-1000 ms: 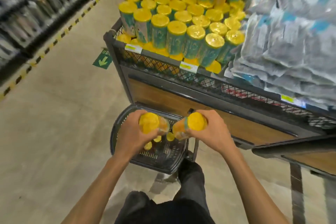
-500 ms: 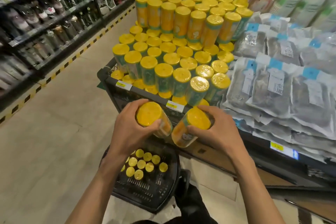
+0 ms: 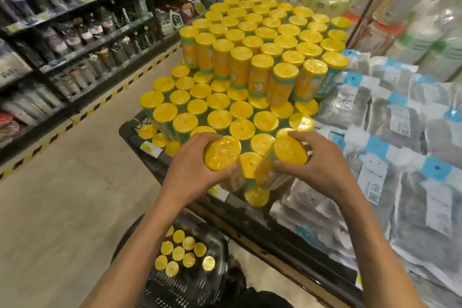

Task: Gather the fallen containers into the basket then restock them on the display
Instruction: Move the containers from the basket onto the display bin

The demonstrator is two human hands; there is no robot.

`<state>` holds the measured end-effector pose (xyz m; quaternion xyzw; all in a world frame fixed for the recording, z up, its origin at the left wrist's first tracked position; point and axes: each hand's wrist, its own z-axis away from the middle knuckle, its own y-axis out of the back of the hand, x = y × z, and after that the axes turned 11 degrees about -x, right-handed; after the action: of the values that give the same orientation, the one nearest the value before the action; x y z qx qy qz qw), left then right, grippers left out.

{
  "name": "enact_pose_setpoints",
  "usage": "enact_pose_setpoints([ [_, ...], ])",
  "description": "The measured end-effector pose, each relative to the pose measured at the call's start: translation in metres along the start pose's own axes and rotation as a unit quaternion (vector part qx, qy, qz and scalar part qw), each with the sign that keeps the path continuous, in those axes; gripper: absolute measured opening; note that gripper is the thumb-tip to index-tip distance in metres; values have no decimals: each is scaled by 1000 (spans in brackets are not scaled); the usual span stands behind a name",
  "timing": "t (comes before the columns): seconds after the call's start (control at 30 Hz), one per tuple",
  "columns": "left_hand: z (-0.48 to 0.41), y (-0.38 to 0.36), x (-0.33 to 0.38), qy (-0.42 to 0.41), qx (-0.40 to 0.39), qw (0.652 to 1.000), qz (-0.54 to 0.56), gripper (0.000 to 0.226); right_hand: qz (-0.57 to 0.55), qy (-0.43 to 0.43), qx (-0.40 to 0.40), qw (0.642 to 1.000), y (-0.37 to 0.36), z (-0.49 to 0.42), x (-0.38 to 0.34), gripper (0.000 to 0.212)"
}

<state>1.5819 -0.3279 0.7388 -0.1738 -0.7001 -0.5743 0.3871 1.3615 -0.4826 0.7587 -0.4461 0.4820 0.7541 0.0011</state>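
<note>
Leftward, dark metal shelves (image 3: pixel 75 40) of blurred bottles line a smooth pale floor (image 3: pixel 62 207) edged with yellow-and-black tape (image 3: pixel 82 112); this aisle is the widest open room. Low down, the black slatted plastic basket (image 3: pixel 172 287) sits on the floor just beside the display's foot, with spare cans (image 3: pixel 178 253) standing upright in it, their round lids showing. Above, the left hand (image 3: pixel 192 172) wraps the left can (image 3: pixel 222 152), a cylinder with a crinkled, film-covered yellow lid tipped toward the camera. Close beside it the right can (image 3: pixel 290 150) leans the same way, gripped by the right hand (image 3: pixel 322 165), fingers over its rim. Their lower ends converge; whether they touch I cannot tell. Both hang over the front rows of the display (image 3: pixel 127 129), a black rounded-corner rack with a price tag (image 3: pixel 150 149), packed lid to lid with stacked cans (image 3: pixel 262 57), a taller tier behind. Glossy grey pouches (image 3: pixel 400 132) crowd the right edge. Half a second earlier the hands were lower, at the front rim; the basket now sits lower in view.
</note>
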Motion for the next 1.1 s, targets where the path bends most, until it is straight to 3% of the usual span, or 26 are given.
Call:
enact_pose_setpoints([
  [0.27, -77, -31, 28, -18, -73, 994, -78, 72, 77, 8, -14, 997, 72, -75, 45, 78],
  [0.53, -152, -65, 51, -52, -125, 978, -157, 73, 176, 73, -105, 976, 121, -148, 67, 71],
  [1.1, -227, -92, 90, -59, -149, 968, -192, 63, 286, 124, -199, 929, 154, -225, 70, 80],
])
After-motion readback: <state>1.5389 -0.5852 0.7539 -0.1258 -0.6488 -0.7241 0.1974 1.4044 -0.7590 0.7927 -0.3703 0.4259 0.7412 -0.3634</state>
